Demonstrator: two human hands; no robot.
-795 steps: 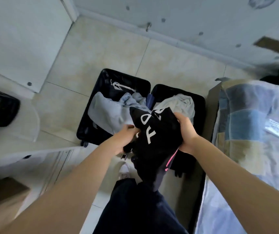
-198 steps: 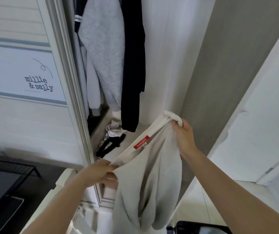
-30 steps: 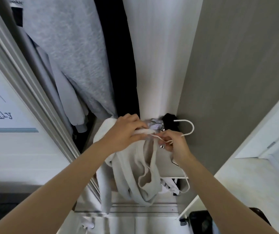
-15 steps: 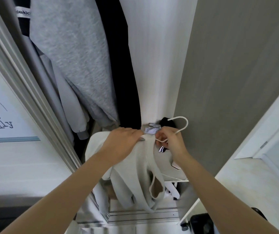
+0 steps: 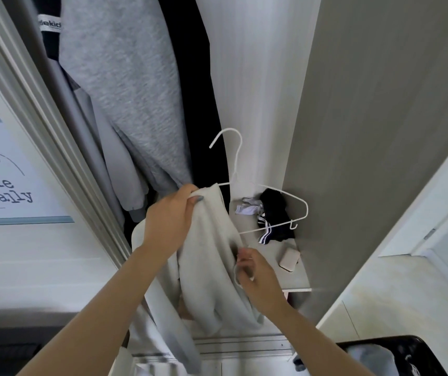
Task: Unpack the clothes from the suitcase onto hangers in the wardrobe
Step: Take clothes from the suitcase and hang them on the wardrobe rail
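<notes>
A pale cream garment (image 5: 212, 267) hangs from a white wire hanger (image 5: 282, 196) in front of the open wardrobe. The hanger's left arm is inside the cloth; its hook and right arm stick out bare. My left hand (image 5: 171, 221) grips the garment's top over that left arm. Lower down, my right hand (image 5: 252, 272) pinches a fold of the same garment. The open black suitcase (image 5: 396, 356) with clothes in it shows at the bottom right corner.
A grey sweatshirt (image 5: 125, 85) and a black garment (image 5: 193, 85) hang in the wardrobe at upper left. A low shelf (image 5: 298, 278) holds dark and white small clothes (image 5: 274, 215) and a small white case (image 5: 289, 259). The sliding door frame (image 5: 54, 137) stands left, a grey panel (image 5: 380, 131) right.
The hanger has come up, and its hook and right arm now stand bare above the garment. My right hand has let go of the hanger and dropped to pinch the cloth.
</notes>
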